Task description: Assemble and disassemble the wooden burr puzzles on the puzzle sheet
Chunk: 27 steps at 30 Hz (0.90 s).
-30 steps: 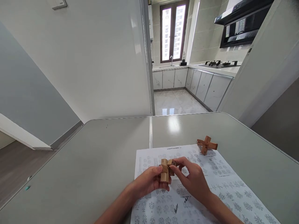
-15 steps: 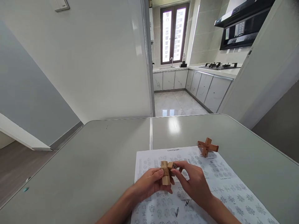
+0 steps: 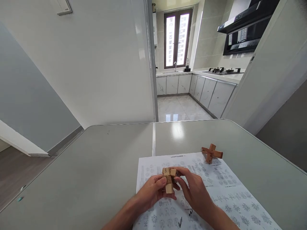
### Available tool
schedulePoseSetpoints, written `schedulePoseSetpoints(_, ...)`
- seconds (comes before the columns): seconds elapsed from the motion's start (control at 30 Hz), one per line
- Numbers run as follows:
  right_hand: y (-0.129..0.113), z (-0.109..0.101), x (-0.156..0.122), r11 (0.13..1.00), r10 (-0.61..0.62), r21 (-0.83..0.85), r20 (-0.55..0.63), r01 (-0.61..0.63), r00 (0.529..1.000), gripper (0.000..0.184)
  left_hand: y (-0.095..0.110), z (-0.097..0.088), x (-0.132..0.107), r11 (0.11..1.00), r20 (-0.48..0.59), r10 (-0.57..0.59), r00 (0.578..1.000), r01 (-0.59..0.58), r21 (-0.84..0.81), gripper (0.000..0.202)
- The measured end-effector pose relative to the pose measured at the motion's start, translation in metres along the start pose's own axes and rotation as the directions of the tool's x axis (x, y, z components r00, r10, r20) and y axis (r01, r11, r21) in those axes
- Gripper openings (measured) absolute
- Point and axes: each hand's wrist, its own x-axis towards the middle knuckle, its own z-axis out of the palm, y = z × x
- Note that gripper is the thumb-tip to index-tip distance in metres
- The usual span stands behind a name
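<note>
A light wooden interlocking puzzle (image 3: 169, 180), made of short square blocks with dark marks on some ends, is held above a printed sheet (image 3: 216, 191). My left hand (image 3: 154, 188) grips its left side, thumb on the front and fingers curled beneath. My right hand (image 3: 193, 185) has its fingers closed around the block on the puzzle's right side; that block's far end is partly covered by the fingertips. Beyond, at the sheet's top right corner, rests a darker reddish-brown wooden cross puzzle (image 3: 211, 153).
The sheet carries rows of small printed diagrams and a few dark pen scribbles (image 3: 179, 222). It lies on a grey table (image 3: 96, 172) with a pale seam down its middle. A small teal bit (image 3: 20, 198) is near the left edge. Behind is a kitchen doorway.
The right-hand block has moved in closer against the rest of the light puzzle, and my right hand has shifted slightly left with it. The view has tilted a little upward.
</note>
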Motion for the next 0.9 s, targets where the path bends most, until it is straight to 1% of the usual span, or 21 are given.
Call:
schedulePoseSetpoints(0.13, -0.002, 0.001, 0.001, 0.999, -0.004, 0.031, 0.004, 0.004, 1.000, 0.022, 0.001, 0.002, 0.000, 1.000, -0.015, 0.010, 1.000, -0.010, 0.022, 0.061)
schedulePoseSetpoints(0.27, 0.000, 0.002, 0.001, 0.998, 0.022, 0.057, -0.009, -0.021, 1.000, 0.021, 0.002, 0.002, 0.000, 0.998, -0.043, 0.008, 0.999, -0.005, 0.070, 0.056)
schedulePoseSetpoints(0.37, 0.003, 0.004, 0.000, 0.997, 0.051, 0.055, 0.000, -0.051, 0.999, 0.022, 0.002, 0.002, 0.000, 0.990, -0.077, 0.024, 0.997, -0.013, 0.139, 0.056)
schedulePoseSetpoints(0.5, 0.006, 0.008, -0.001, 0.996, 0.092, 0.006, -0.019, -0.092, 0.996, 0.017, 0.001, 0.007, -0.002, 0.963, -0.109, 0.047, 0.993, -0.016, 0.270, 0.060)
schedulePoseSetpoints(0.57, 0.006, 0.010, -0.002, 0.994, 0.104, -0.015, -0.029, -0.104, 0.994, 0.014, 0.002, 0.011, -0.003, 0.926, -0.131, 0.060, 0.990, -0.007, 0.377, 0.058)
schedulePoseSetpoints(0.7, 0.006, 0.012, -0.003, 0.992, 0.113, -0.046, -0.037, -0.114, 0.993, 0.012, 0.004, 0.018, -0.004, 0.794, -0.197, 0.126, 0.972, 0.021, 0.607, 0.048)
schedulePoseSetpoints(0.83, 0.007, 0.013, -0.002, 0.992, 0.102, -0.069, -0.046, -0.105, 0.994, 0.013, 0.002, 0.016, -0.004, 0.665, -0.234, 0.248, 0.940, 0.011, 0.747, 0.043)
schedulePoseSetpoints(0.9, 0.007, 0.015, -0.003, 0.993, 0.092, -0.074, -0.040, -0.095, 0.995, 0.012, 0.000, 0.013, -0.004, 0.614, -0.237, 0.277, 0.931, 0.018, 0.789, 0.043)
